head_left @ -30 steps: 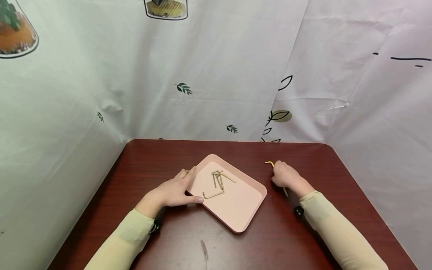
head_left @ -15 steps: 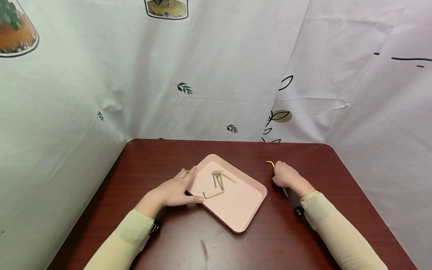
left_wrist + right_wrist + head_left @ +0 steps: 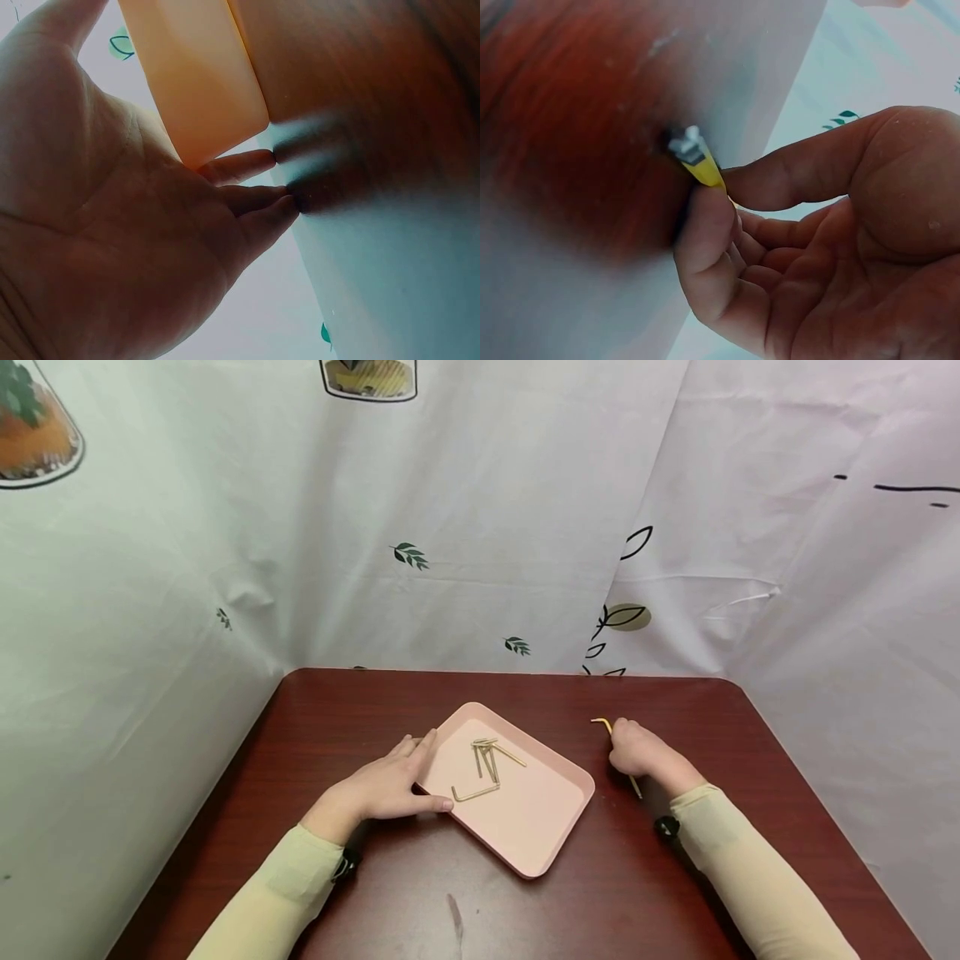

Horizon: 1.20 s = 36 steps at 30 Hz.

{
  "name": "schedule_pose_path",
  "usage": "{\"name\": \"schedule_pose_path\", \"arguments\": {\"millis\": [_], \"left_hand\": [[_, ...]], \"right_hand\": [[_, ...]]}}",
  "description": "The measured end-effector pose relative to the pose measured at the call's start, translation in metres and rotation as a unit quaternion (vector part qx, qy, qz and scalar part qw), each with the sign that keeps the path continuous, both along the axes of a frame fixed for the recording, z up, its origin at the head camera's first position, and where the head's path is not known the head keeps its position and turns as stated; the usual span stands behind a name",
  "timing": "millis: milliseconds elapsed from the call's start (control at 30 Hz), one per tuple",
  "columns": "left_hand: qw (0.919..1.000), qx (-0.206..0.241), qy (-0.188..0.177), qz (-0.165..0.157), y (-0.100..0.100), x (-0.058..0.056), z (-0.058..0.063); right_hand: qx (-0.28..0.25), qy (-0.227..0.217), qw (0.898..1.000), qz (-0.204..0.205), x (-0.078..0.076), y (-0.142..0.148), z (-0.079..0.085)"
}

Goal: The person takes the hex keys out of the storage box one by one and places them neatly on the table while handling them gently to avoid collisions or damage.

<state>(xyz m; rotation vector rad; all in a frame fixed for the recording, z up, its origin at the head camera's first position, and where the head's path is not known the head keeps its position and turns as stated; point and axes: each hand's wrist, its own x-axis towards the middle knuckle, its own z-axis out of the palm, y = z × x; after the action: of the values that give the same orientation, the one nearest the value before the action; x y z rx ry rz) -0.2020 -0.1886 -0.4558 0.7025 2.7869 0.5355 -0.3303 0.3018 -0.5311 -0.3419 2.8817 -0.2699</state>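
My left hand [image 3: 386,783] lies against the left corner of a pink tray [image 3: 536,827], its thumb stretched over the near rim and its fingers extended along the far side. In the left wrist view the tray's wall [image 3: 199,75] sits in the crook of that hand, with fingertips at the tabletop. Inside the tray are several brass-coloured L-shaped hex keys [image 3: 476,794], most bunched together. To the tray's right, my right hand [image 3: 639,750] pinches a yellow hex key [image 3: 604,722] between thumb and index finger, low over the table. Its bare metal tip [image 3: 686,139] shows in the right wrist view.
Everything is on a dark red-brown wooden table [image 3: 375,893] with rounded far corners. White printed cloth [image 3: 465,527] hangs behind the table and at both sides.
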Motion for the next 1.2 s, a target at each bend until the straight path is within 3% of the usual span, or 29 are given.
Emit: {"name": "schedule_pose_path", "arguments": {"millis": [800,1200], "left_hand": [[1.0000,-0.002,0.000,0.005,-0.0012,-0.0004,0.0022],[1.0000,-0.003,0.002,0.002,-0.0004,-0.0013,-0.0029]], "right_hand": [[-0.003,0.029,1.000,-0.006,0.0048,-0.0065,0.0019],[-0.006,0.038,0.999,-0.002,0.0082,-0.0023,-0.0001]]}}
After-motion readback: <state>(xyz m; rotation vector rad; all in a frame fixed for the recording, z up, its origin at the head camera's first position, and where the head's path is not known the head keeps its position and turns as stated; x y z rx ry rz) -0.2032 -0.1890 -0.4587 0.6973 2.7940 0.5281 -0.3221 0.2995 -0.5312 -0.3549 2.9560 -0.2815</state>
